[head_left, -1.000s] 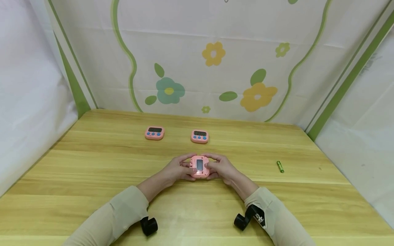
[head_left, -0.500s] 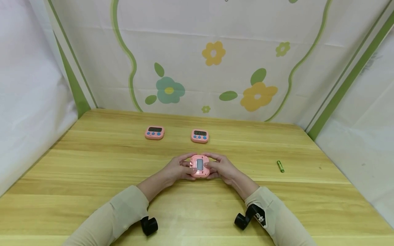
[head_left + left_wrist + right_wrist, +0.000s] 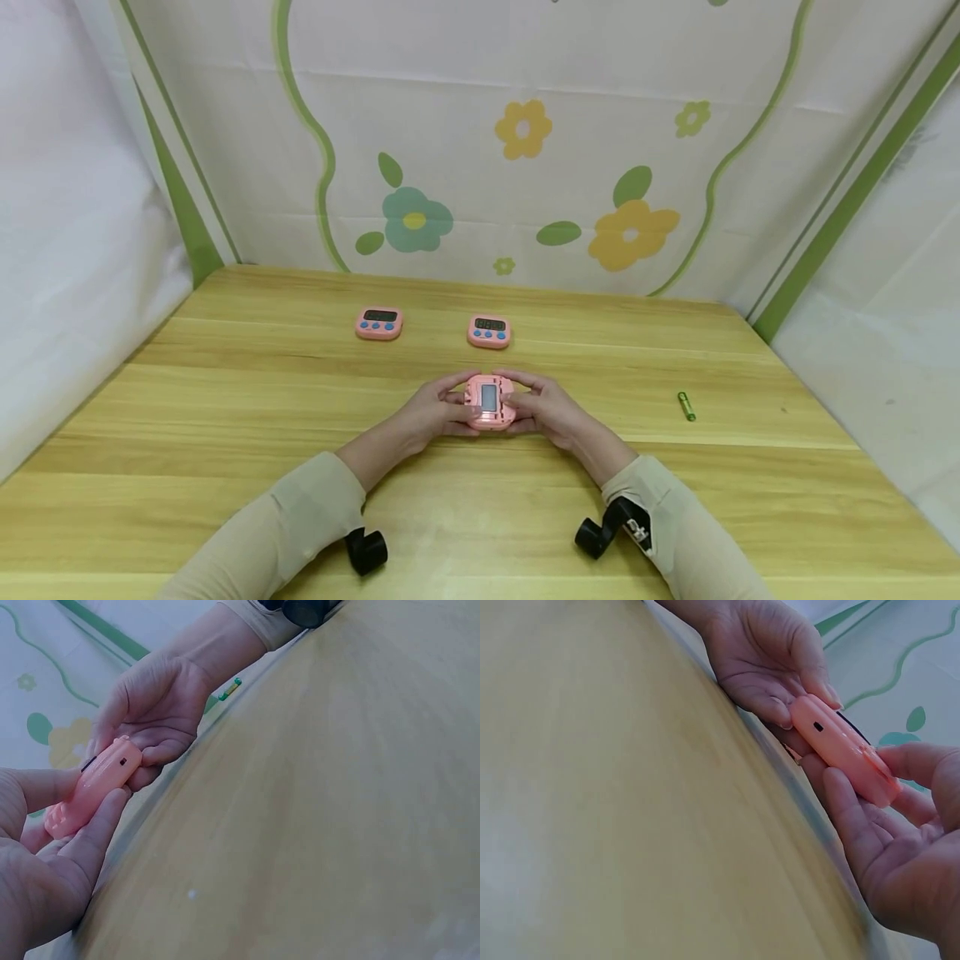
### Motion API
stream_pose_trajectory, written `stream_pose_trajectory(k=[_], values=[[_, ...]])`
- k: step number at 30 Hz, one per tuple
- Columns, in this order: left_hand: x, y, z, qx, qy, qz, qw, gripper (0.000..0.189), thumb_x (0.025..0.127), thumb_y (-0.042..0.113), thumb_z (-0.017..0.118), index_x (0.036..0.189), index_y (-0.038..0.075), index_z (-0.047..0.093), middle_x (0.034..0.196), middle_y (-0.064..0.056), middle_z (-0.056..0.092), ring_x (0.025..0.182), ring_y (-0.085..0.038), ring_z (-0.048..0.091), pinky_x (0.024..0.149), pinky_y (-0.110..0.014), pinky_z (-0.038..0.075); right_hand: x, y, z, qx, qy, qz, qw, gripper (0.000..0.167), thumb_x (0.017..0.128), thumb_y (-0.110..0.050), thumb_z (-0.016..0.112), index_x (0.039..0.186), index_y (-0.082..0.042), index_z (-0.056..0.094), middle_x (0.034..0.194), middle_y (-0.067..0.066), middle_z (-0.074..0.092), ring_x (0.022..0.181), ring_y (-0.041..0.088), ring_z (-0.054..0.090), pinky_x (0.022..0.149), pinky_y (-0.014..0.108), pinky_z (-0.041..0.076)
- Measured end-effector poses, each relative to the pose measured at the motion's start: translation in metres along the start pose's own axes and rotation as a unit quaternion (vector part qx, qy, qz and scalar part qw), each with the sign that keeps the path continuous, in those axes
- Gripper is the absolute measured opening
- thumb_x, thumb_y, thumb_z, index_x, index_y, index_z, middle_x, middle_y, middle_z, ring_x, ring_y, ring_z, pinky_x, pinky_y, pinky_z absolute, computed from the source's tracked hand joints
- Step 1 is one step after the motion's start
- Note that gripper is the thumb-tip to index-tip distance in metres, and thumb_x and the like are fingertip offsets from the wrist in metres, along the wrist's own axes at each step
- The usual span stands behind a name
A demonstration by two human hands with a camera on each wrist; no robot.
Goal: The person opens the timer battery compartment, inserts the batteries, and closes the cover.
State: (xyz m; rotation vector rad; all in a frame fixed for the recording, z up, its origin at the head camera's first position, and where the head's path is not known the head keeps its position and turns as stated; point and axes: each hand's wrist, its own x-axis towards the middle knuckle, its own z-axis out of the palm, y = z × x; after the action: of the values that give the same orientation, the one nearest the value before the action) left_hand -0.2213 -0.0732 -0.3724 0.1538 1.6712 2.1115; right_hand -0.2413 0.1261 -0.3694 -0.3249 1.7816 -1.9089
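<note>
Before me in the head view, both hands hold a pink kitchen timer (image 3: 493,422) with its back up, showing a grey rectangle (image 3: 489,397). My left hand (image 3: 427,414) grips the left edge, thumb on the back. The right hand (image 3: 553,412) grips the opposite edge, its thumb pressing by a dark gap in the back. In the left wrist view, the timer (image 3: 105,784) appears edge-on between thumbs and fingers, a small dark slot in its side. The right wrist view shows the timer (image 3: 844,754) edge-on too.
Two more pink timers with blue buttons, a left one (image 3: 378,323) and a right one (image 3: 489,332), lie farther back on the wooden table (image 3: 225,400). A green battery (image 3: 686,407) lies to the right. A flowered cloth (image 3: 450,125) hangs behind.
The right thumb and the right part of the timer's back have shifted slightly right, and a dark gap now shows there. The left hand keeps its grip.
</note>
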Motion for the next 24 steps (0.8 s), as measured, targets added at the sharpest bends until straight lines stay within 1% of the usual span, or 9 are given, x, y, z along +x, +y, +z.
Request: stream_pose_trajectory(k=[4,6,10,14,18,21,24], values=[[0.0,0.0,0.0,-0.003,-0.005,0.002,1.0,0.06,0.079,-0.011,0.052,0.133,0.009,0.033,0.104,-0.023,0.051,0.074,-0.024,0.059,0.07,-0.037,0.05,-0.001,-0.003,-0.001,-0.001,-0.004,-0.003,1.0,0.049,0.083,-0.005,0.054,0.13,-0.002,0.037,0.086,0.014,0.062,0.069,0.022,0.061,0.061,0.034,0.052],[0.0,0.001,0.0,-0.005,-0.006,0.001,1.0,0.061,0.079,-0.01,0.052,0.133,0.009,0.033,0.104,-0.023,0.051,0.074,-0.024,0.059,0.07,-0.037,0.05,-0.001,-0.004,-0.001,-0.006,0.001,-0.008,0.9999,0.05,0.082,-0.004,0.056,0.128,-0.001,0.039,0.087,0.014,0.061,0.071,0.022,0.061,0.064,0.036,0.052],[-0.001,0.002,0.0,-0.01,-0.004,-0.003,0.9999,0.063,0.079,-0.009,0.054,0.134,0.01,0.031,0.104,-0.023,0.051,0.075,-0.025,0.059,0.071,-0.037,0.05,-0.001,-0.007,0.0,-0.03,0.021,-0.032,0.9988,0.048,0.08,-0.003,0.059,0.125,0.003,0.043,0.09,0.014,0.057,0.074,0.022,0.058,0.066,0.038,0.051],[-0.002,0.002,-0.001,-0.015,-0.003,-0.006,0.9999,0.064,0.079,-0.009,0.054,0.134,0.01,0.031,0.105,-0.023,0.05,0.076,-0.026,0.059,0.072,-0.038,0.049,-0.001,-0.009,0.001,-0.069,0.053,-0.046,0.9952,0.043,0.079,-0.004,0.062,0.12,0.003,0.049,0.088,0.013,0.053,0.072,0.018,0.055,0.063,0.036,0.051],[-0.002,0.002,-0.001,-0.015,-0.003,-0.006,0.9999,0.064,0.079,-0.009,0.054,0.135,0.011,0.03,0.105,-0.024,0.05,0.075,-0.025,0.059,0.072,-0.037,0.049,-0.002,-0.01,0.003,-0.098,0.086,-0.055,0.9899,0.037,0.078,-0.002,0.061,0.114,0.002,0.053,0.083,0.011,0.052,0.064,0.016,0.052,0.056,0.032,0.051],[-0.001,0.002,0.0,-0.016,-0.002,-0.003,0.9999,0.064,0.079,-0.01,0.053,0.135,0.01,0.029,0.106,-0.025,0.05,0.074,-0.025,0.059,0.072,-0.037,0.049,-0.002,-0.011,0.003,-0.122,0.116,-0.068,0.9833,0.032,0.078,0.0,0.061,0.108,0.004,0.056,0.077,0.009,0.051,0.06,0.014,0.048,0.051,0.026,0.047],[-0.002,0.002,0.0,-0.018,0.0,-0.001,0.9998,0.064,0.079,-0.011,0.053,0.135,0.01,0.029,0.107,-0.025,0.05,0.075,-0.025,0.059,0.072,-0.037,0.05,-0.001,-0.012,0.003,-0.138,0.146,-0.071,0.977,0.024,0.078,-0.001,0.06,0.102,0.006,0.059,0.074,0.006,0.053,0.058,0.014,0.046,0.048,0.022,0.043]])
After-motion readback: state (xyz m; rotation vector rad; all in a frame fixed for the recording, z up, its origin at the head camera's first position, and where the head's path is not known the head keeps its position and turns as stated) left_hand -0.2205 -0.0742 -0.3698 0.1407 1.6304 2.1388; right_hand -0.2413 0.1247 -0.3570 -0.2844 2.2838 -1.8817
